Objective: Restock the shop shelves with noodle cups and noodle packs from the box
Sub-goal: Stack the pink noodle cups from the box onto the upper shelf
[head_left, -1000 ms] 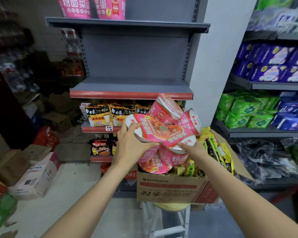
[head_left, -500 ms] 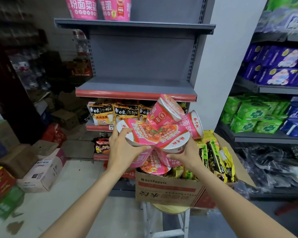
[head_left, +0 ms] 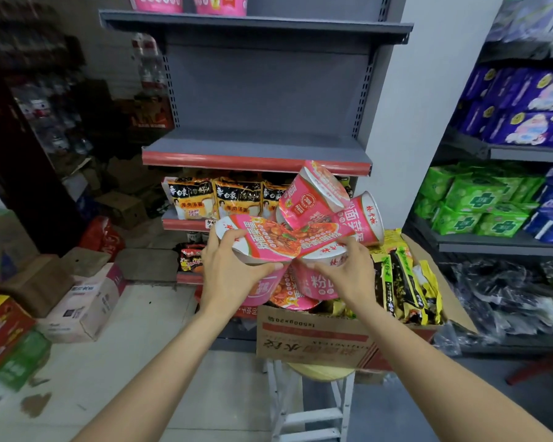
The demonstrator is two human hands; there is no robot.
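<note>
Head view, left to right. At far left, cartons (head_left: 77,301) lie on the floor (head_left: 125,362), leaving an open strip of floor beside you. Your left hand (head_left: 233,275) holds the left noodle cup (head_left: 259,244) just above the box: thumb over the lid rim, fingers curled under the body, so this grip is closed round the cup. Your right hand (head_left: 345,275) pinches the rim of a second noodle cup (head_left: 326,250), which touches the first. Two further cups (head_left: 313,194) are piled behind them, tilted, and more lie beneath in the cardboard box (head_left: 316,333), which rests on a stool (head_left: 310,397). Noodle packs (head_left: 406,282) stand on edge in the box's right part.

Handling, as judged: the cups are light, thin-walled and film-wrapped, hence slippery and easily dented; take them round the body below the rim, not by the lid. The packs are soft and crushable.

The grey shelf (head_left: 256,148) directly above the box is bare and offers room; its red front lip (head_left: 256,162) sits close over the tilted cups, so lift outward first. Packs (head_left: 211,199) already fill the shelf below. At right, the neighbouring shelving (head_left: 498,244) stands near the box flap.
</note>
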